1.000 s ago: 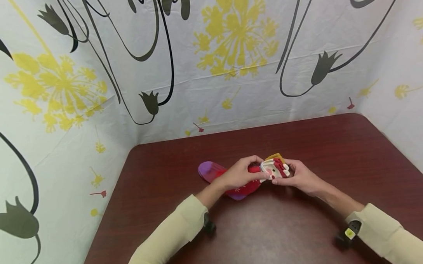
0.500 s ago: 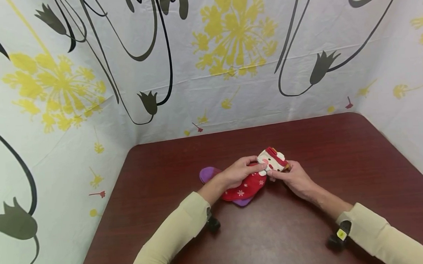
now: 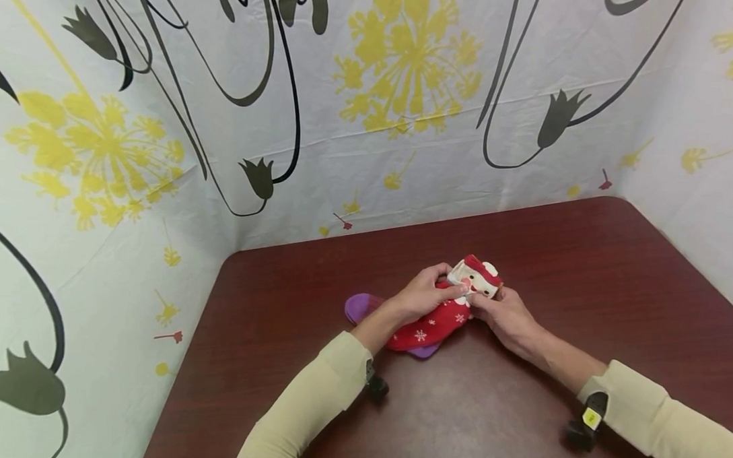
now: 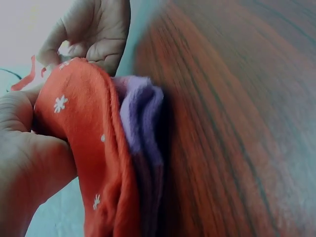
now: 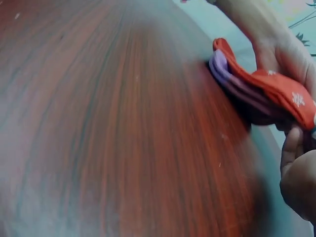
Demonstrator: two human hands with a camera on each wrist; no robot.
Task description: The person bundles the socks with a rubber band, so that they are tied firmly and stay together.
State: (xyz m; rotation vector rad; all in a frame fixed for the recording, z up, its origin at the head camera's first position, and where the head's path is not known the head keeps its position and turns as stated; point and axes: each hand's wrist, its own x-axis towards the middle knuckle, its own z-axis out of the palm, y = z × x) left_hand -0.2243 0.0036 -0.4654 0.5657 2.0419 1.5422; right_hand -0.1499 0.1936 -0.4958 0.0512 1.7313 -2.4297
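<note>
A red sock (image 3: 427,328) with white snowflakes and a face-patterned cuff (image 3: 474,279) lies over purple-toed sock fabric (image 3: 358,307) at the middle of the table. My left hand (image 3: 419,298) grips the cuff from the left, thumb on the front. From the right, my right hand (image 3: 509,318) pinches the cuff's lower edge. In the left wrist view the red sock (image 4: 94,128) bends over beside the layered purple fabric (image 4: 143,113). The right wrist view shows the purple fabric (image 5: 232,79) beneath the red. The fingers behind the cuff are mostly hidden.
A dark red-brown wooden table (image 3: 469,400) spreads under both hands. White cloth (image 3: 437,179) printed with yellow and grey flowers rises behind it and at both sides. Black wrist cameras hang below the sleeves (image 3: 332,372).
The cuff, bunched with a mustard-yellow part showing a second ago, is now spread with its face upward. More snowflake fabric shows. My right hand has shifted slightly lower along the cuff.
</note>
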